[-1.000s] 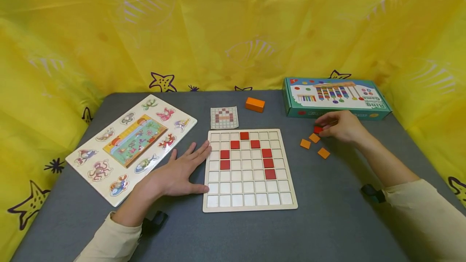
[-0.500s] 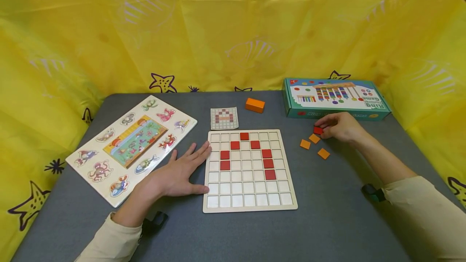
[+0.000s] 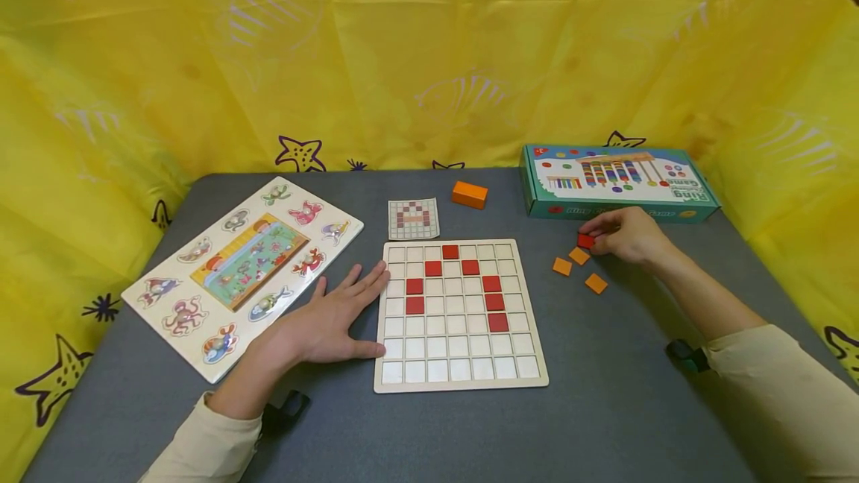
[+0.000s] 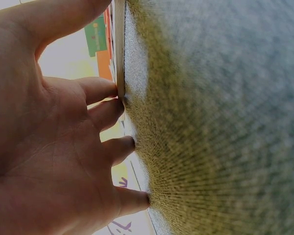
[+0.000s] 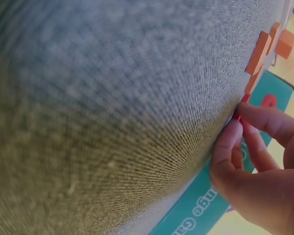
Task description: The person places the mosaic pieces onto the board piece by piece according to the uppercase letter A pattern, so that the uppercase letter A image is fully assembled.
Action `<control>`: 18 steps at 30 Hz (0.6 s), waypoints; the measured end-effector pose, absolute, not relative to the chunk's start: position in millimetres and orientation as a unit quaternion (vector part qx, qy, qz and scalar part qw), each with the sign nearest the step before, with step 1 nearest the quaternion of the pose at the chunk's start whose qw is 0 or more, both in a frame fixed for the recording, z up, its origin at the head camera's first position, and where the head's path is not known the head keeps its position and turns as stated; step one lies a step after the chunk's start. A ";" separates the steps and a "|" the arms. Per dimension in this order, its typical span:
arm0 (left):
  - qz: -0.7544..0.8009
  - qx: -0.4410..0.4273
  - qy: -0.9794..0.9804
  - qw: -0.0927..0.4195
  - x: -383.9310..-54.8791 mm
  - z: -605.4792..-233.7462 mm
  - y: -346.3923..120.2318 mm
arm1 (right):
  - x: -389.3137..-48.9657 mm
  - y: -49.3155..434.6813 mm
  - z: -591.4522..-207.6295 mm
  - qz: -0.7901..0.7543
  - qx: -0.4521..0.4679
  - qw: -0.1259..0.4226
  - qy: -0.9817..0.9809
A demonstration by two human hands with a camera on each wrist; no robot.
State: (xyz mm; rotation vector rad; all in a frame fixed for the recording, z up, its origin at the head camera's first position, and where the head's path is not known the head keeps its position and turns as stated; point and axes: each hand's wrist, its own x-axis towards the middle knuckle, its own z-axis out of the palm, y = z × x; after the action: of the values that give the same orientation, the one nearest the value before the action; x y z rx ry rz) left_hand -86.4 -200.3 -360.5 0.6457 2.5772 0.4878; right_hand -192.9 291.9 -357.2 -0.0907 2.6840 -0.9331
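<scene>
Movement since a second ago: next to none; red tile (image 3: pixel 586 241), right hand (image 3: pixel 631 235) and left hand (image 3: pixel 329 326) keep their places on the desk (image 3: pixel 604 408).
Red tile: right side of the desk, pinched, its far part between the fingertips; whether it touches the nearest orange tile, cannot tell.
Right hand: thumb and fingertips together, clamped on the red tile; the other fingers bent.
Orange tiles: three, loose, in a small cluster; one (image 3: pixel 579 256) just nearer than the red tile, one (image 3: pixel 562 266) to its left, one (image 3: pixel 596 283) nearer the person.
Grid board: pale wood (image 3: pixel 463 389), flat, mid-desk, seven by seven cells; eight red squares (image 3: pixel 450 252) inset, one in the middle of the far row, the rest stepping down both sides, two lowest left, three lowest right.
Left hand: fingers spread apart, palm down, holding nothing; thumb and a fingertip at the board's left edge.
Pattern card: small, printed grid (image 3: pixel 412 219), just beyond the board.
Orange block: (image 3: pixel 470 194) right of the card, farther back.
Game box: green (image 3: pixel 620 207), lying beyond the right hand.
Sea-creature puzzle: (image 3: pixel 201 341) angled, left of the board.
Backdrop: yellow cloth (image 3: pixel 403 51), starfish and fish prints.
</scene>
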 end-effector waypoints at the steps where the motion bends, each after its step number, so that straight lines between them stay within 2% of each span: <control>1: 0.176 0.234 0.931 0.218 -86.5 -360.7 -200.3 | -192.8 291.9 -357.0 -0.323 -0.032 0.148 0.934; 18: 0.167 0.233 0.933 0.217 -86.3 -359.5 -198.7 | -185.8 288.2 -344.3 -0.328 -0.029 0.143 0.933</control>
State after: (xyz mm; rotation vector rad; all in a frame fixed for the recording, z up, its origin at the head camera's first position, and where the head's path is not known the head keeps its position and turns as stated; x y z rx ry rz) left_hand -86.3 -198.7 -359.5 0.6451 2.5855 0.4629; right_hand -185.8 288.2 -344.3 -0.0823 2.6912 -0.9454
